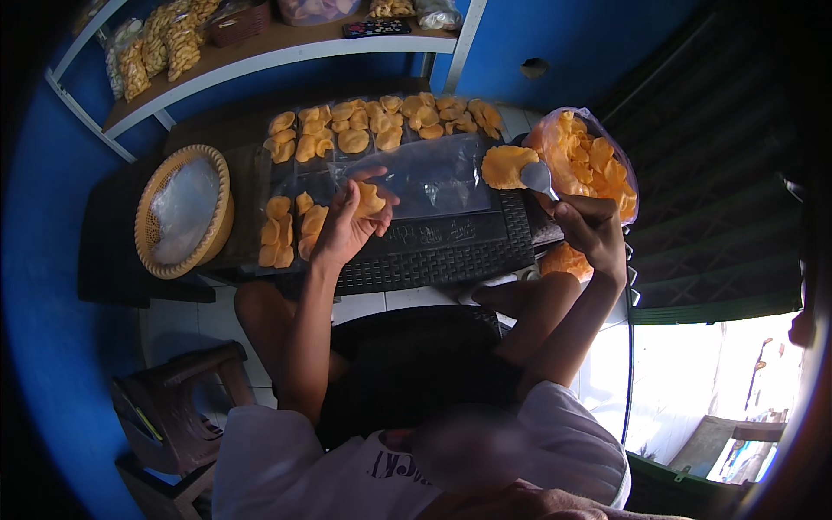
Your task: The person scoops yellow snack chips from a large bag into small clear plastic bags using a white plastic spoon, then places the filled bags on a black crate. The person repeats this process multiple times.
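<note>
In my left hand (354,218) is an orange cracker (370,200), with the thumb up and the fingers curved around it. A clear plastic bag (422,175) lies flat beside that hand, on the dark woven-pattern table (429,257). My right hand (588,227) grips a spoon (538,177) by its handle. Against the spoon's bowl is a large orange cracker (509,167), near the bag's right end. Several filled clear packets of crackers (354,127) line the table's far side. Two more cracker packets (277,231) lie left of my left hand.
Right of the table stands a large plastic bag of crackers (595,162); another orange bag (565,260) sits lower. A woven basket (144,224) with clear plastic bags is at left. Snack packs (182,42) and a phone (377,28) rest on the shelf. A stool (179,403) stands behind left.
</note>
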